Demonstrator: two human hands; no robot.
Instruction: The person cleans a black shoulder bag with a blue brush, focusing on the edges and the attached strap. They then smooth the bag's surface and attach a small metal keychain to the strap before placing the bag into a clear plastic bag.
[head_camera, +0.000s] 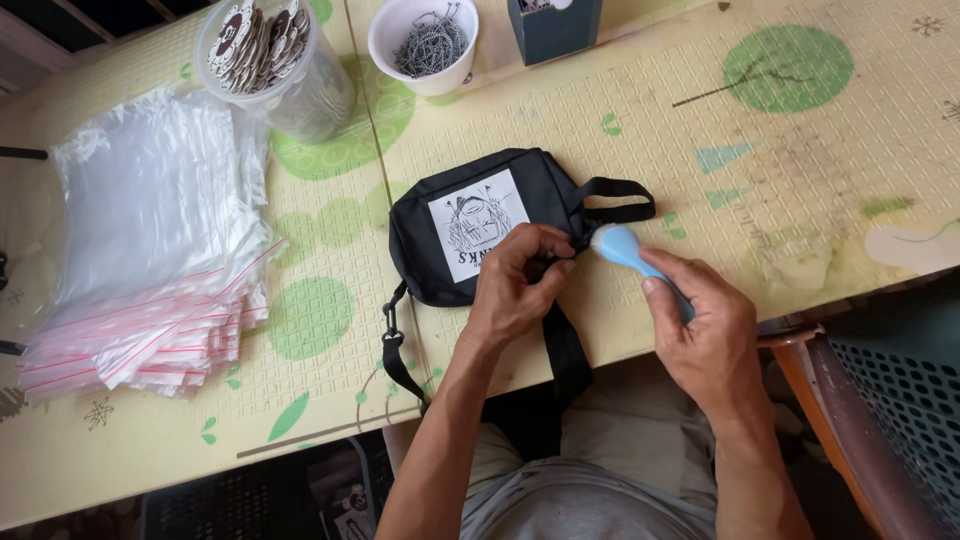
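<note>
Pinching the right edge of a small black pouch, our left hand has its fingers curled closed on the fabric just beside the side loop, while our right hand is closed around the handle of a pale blue tool, whose rounded head rests against that same edge, touching or nearly touching the left fingertips. We cannot tell exactly what the two hands meet on, since the fingers cover it. The pouch lies flat near the front edge of the table, its white printed patch facing up, and its black strap runs off the table edge toward our lap, with a metal clip showing at the pouch's left corner. The tabletop carries a cream mat with green shapes. Well to the left lies a thick stack of clear zip bags with red seal lines. At the back stand a clear plastic jar full of round badges, a white cup holding small metal chains, and a dark blue box. At the right edge we see part of a chair.
</note>
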